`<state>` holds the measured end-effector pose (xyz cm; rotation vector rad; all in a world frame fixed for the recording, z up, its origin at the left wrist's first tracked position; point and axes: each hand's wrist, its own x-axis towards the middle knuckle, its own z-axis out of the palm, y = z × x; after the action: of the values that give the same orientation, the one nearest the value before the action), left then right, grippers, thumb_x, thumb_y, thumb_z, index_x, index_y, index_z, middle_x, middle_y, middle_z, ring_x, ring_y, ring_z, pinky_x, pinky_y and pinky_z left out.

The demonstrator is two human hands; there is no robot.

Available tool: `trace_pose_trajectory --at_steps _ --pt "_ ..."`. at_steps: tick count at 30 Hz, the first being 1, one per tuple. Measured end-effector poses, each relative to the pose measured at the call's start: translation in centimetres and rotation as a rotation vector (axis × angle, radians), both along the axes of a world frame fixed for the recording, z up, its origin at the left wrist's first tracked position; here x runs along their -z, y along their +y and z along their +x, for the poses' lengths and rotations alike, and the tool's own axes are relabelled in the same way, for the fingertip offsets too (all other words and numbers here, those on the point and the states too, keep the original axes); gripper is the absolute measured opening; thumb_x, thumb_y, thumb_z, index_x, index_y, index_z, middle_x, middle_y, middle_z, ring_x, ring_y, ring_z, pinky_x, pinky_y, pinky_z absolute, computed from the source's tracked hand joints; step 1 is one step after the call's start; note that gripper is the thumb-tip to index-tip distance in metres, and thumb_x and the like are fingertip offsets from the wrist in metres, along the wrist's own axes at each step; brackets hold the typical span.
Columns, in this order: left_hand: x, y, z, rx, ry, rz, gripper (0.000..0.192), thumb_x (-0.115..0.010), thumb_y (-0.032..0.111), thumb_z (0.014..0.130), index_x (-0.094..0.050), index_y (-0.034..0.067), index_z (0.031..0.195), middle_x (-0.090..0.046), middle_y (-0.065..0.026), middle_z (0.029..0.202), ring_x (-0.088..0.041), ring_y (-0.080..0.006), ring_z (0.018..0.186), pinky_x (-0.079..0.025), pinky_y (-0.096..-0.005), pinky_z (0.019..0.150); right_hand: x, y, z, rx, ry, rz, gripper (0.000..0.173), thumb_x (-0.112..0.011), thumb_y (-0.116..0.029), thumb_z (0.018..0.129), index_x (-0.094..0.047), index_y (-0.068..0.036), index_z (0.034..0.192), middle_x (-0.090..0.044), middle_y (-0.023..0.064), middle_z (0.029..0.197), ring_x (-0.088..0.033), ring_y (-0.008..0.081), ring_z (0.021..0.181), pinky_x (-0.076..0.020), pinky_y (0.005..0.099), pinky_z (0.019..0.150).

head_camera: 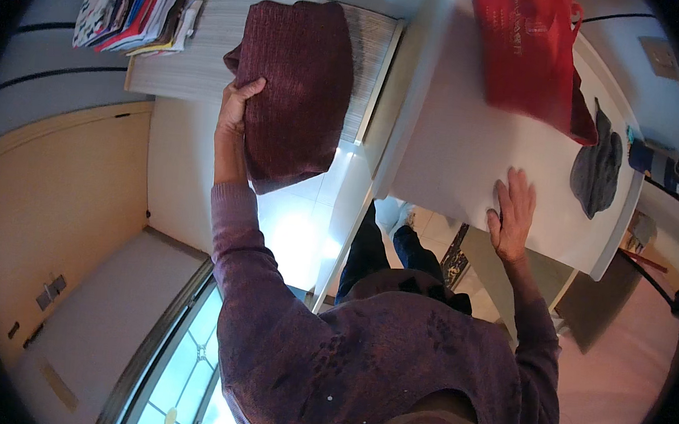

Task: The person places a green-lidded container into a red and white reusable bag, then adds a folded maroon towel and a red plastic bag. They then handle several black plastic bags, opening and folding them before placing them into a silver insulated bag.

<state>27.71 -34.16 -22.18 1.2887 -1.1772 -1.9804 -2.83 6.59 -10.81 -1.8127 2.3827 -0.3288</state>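
Observation:
A folded maroon garment (pixel 298 91) of ribbed or crinkled cloth is held up by my left hand (pixel 239 107), whose thumb lies over its left edge. Behind it is a wood-grain shelf board (pixel 209 55). My right hand (pixel 511 215), fingers spread and holding nothing, rests at the near edge of a white tabletop (pixel 450 143). Further back on that top lies a red fabric bag (pixel 525 53) with printed writing, and some dark red cloth shows beside it. To the right of my right hand sits a dark grey cloth item (pixel 598 165), perhaps a hat.
A row of folded clothes (pixel 141 12) in several colours stands at the back left. An upright white panel (pixel 406 98) divides the shelf side from the tabletop. A pale wooden door or panel (pixel 62 210) and a patterned glass window (pixel 187 367) are at the left.

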Motion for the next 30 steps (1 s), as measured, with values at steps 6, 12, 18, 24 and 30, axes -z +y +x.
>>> trace_pose_trajectory --at_steps 6,12,18,24,30 --pt "10.5 -2.2 -6.1 0.232 -0.639 -0.452 0.091 -0.066 0.049 0.069 -0.025 -0.001 0.132 -0.04 -0.0198 0.127 -0.04 -0.032 0.117 -0.032 -0.0395 0.097 0.1 0.3 -0.3 0.018 0.001 0.027 0.042 -0.045 -0.028 0.082 -0.048 -0.006 0.117 -0.031 0.0134 0.137 -0.025 0.0312 0.129 -0.014 0.0499 0.104" --pt "17.3 6.0 -6.3 0.478 -1.016 -0.581 0.088 -0.064 0.049 0.069 -0.019 0.016 0.137 -0.015 -0.0178 0.141 -0.019 -0.033 0.129 -0.026 -0.0585 0.095 -0.4 -0.1 -0.1 0.055 -0.013 0.088 0.044 -0.05 -0.024 0.077 -0.049 -0.006 0.116 -0.031 0.0129 0.137 -0.024 0.0306 0.129 -0.0144 0.0506 0.103" --pt "15.7 4.6 -2.3 0.439 -0.718 -0.657 0.071 -0.069 0.037 0.069 -0.042 -0.002 0.122 -0.045 -0.0241 0.121 -0.045 -0.034 0.111 -0.038 -0.0361 0.091 -0.2 0.3 -0.1 0.062 -0.061 0.046 0.048 -0.058 -0.024 0.074 -0.048 -0.009 0.118 -0.029 0.0113 0.138 -0.023 0.0277 0.13 -0.017 0.0518 0.102" --pt "3.2 5.8 0.0 0.147 -0.339 -0.315 0.034 -0.057 0.024 0.084 -0.052 0.005 0.111 -0.061 -0.0102 0.096 -0.059 -0.0189 0.085 -0.046 -0.0285 0.07 2.6 0.9 -0.2 0.054 -0.028 -0.094 0.046 -0.057 -0.024 0.078 -0.046 -0.011 0.12 -0.029 0.0086 0.138 -0.021 0.0238 0.131 -0.0174 0.0488 0.104" --pt "-13.7 19.9 -0.2 0.651 0.228 -0.098 0.029 -0.052 0.024 0.086 -0.054 0.001 0.104 -0.058 -0.0088 0.075 -0.056 -0.0154 0.064 -0.048 -0.0283 0.058 6.0 4.5 3.1 0.011 -0.073 -0.679 0.022 -0.059 -0.011 0.072 -0.056 -0.004 0.093 -0.052 0.0116 0.107 -0.047 0.0245 0.107 -0.0365 0.0422 0.092"
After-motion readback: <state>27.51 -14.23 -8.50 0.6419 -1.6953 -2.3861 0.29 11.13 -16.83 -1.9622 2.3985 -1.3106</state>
